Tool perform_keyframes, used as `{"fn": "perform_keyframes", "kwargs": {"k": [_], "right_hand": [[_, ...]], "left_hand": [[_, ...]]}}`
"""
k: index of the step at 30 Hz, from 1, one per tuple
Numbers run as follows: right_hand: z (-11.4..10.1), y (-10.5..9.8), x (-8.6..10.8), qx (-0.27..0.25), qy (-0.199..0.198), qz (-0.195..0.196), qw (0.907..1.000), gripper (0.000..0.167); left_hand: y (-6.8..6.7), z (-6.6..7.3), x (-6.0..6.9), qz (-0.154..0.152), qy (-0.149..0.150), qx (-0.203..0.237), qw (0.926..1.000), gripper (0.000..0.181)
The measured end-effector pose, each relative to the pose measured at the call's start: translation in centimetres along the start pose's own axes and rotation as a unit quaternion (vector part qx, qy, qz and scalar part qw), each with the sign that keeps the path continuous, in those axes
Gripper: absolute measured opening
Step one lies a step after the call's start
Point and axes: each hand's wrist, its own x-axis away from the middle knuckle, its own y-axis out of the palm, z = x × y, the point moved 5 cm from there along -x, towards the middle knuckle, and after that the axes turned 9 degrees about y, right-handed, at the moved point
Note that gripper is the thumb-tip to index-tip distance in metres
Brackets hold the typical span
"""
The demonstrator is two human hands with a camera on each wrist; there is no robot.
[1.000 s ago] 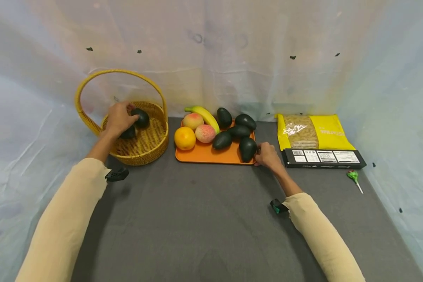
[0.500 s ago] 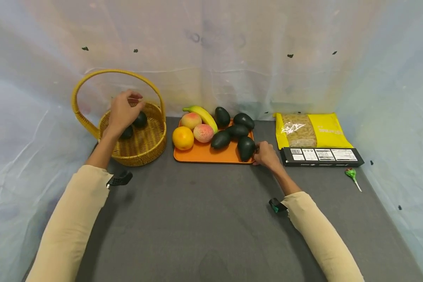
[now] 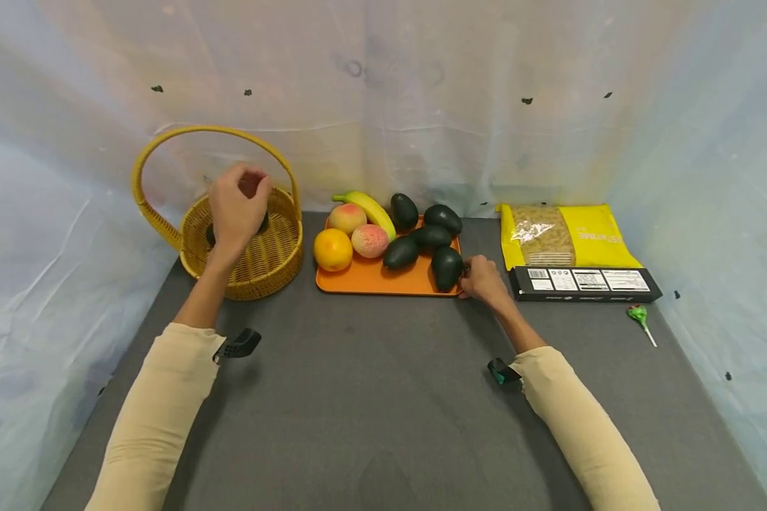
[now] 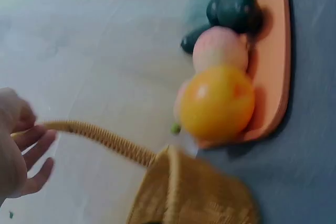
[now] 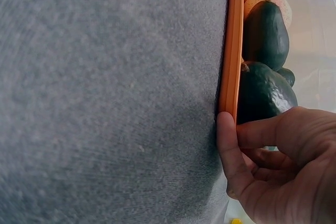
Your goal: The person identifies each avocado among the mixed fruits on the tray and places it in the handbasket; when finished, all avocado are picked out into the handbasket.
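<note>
My left hand point(image 3: 235, 213) hovers over the yellow wicker basket point(image 3: 265, 282), below its arched handle. Its fingers are loosely bent, with nothing between them in the left wrist view. Dark avocados point(image 3: 264, 223) lie in the basket, mostly hidden behind the hand. At the orange tray point(image 3: 373, 283), my right hand point(image 3: 483, 279) pinches the front right corner; the right wrist view shows the thumb outside the rim point(image 5: 232, 51). Several avocados point(image 3: 447, 269) fill the tray's right part. An orange point(image 3: 333, 250), two peaches point(image 3: 370, 241) and a banana point(image 3: 372, 211) occupy the left part.
Right of the tray lies a yellow pasta bag point(image 3: 565, 236), with a long black box point(image 3: 584, 284) in front of it. A green-wrapped lollipop point(image 3: 640, 321) is near the right edge. Plastic sheeting point(image 3: 409, 92) hangs behind the grey table point(image 3: 358, 397).
My left hand has let go of an avocado in the basket, then risen and shifted right. The right hand keeps its place at the tray corner.
</note>
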Motion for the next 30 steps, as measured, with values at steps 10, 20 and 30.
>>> {"fn": "perform_keyframes", "kwargs": {"k": [10, 20, 30], "right_hand": [[0.2, 0.2, -0.1, -0.009, 0.000, -0.007, 0.9999, 0.033], [0.5, 0.0, -0.3, -0.010, -0.005, -0.005, 0.9999, 0.032], [0.5, -0.1, -0.3, -0.011, -0.004, -0.008, 0.9999, 0.034]], "left_hand": [[2.8, 3.1, 2.6, 0.083, 0.019, 0.073, 0.9937, 0.026], [9.5, 5.9, 4.5, -0.126, 0.087, 0.076, 0.9853, 0.026], [15.5, 6.1, 7.5, -0.306, 0.075, 0.046, 0.9480, 0.038]]}}
